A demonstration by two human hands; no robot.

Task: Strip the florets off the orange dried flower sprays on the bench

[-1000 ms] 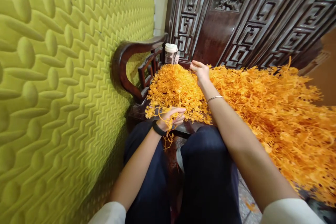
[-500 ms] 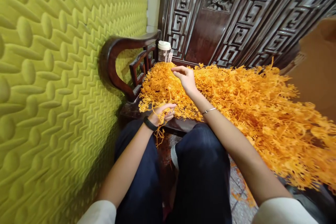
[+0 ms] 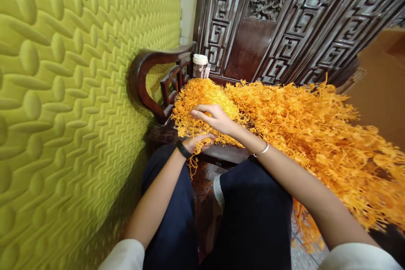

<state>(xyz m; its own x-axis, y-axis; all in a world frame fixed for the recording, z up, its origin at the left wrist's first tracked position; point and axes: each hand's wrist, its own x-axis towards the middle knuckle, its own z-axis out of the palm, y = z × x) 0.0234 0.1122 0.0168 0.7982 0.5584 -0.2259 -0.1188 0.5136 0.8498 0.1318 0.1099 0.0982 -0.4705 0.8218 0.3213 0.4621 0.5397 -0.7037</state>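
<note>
My left hand (image 3: 200, 142), with a black band at the wrist, is closed round a sprig of orange artificial foliage (image 3: 193, 167) whose thin stems hang below the palm. Just above and slightly beyond it is my right hand (image 3: 218, 119), wearing a silver bangle. Its thumb and forefinger come together at the tips, pointing left; whatever lies between them I cannot make out. Under and behind both hands a smaller heap of orange foliage (image 3: 205, 93) covers the left end of a dark wooden bench (image 3: 164, 133).
A larger pile of orange foliage (image 3: 316, 135) spreads right. A clear jar with a white lid (image 3: 200, 60) stands by the curved armrest (image 3: 136, 78). A carved backrest (image 3: 249, 46) rises behind. Left is a yellow-green textured wall (image 3: 79, 105); right, a cardboard box (image 3: 376, 80).
My right hand has come down and toward me from the back of the smaller heap, to just above my left hand. The left hand keeps hold of its sprig. The view has shifted slightly.
</note>
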